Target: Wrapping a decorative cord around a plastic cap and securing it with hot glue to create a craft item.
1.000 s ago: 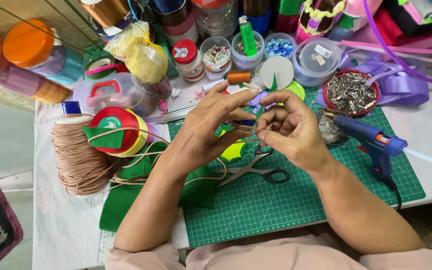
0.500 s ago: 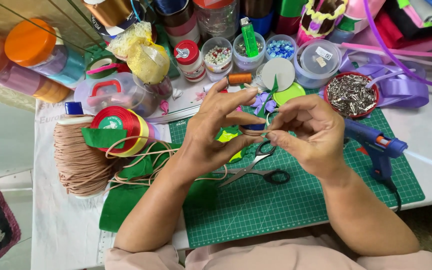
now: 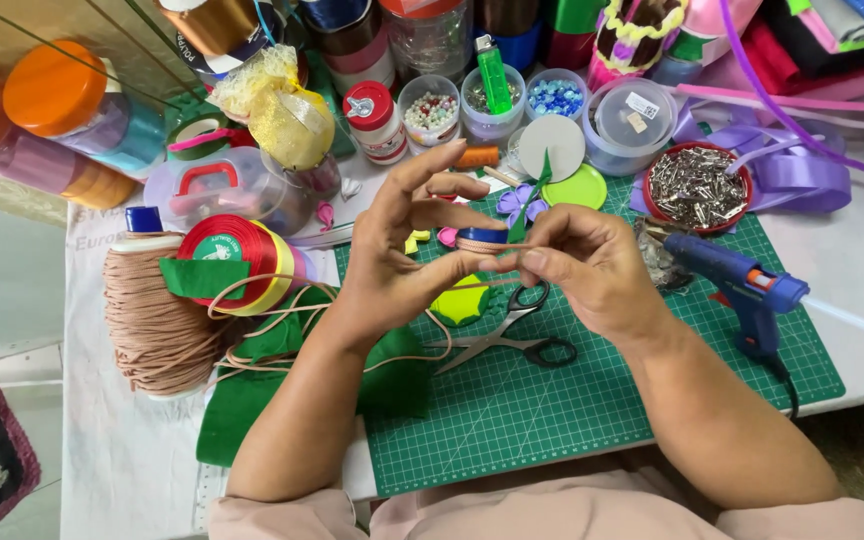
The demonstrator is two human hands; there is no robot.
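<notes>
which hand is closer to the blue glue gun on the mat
Right. The right hand is just left of the blue glue gun, with a small gap of green cutting mat between them. The left hand is farther away, beyond the right hand, near the ribbon rolls.

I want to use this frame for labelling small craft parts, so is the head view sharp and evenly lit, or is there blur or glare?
Head view: light is soft and even, shadows faint under the left hand and right hand; both hands and the cord-wrapped piece look sharp; slight glare on the plastic tub lids; edges bend a little from the wide lens.
</notes>
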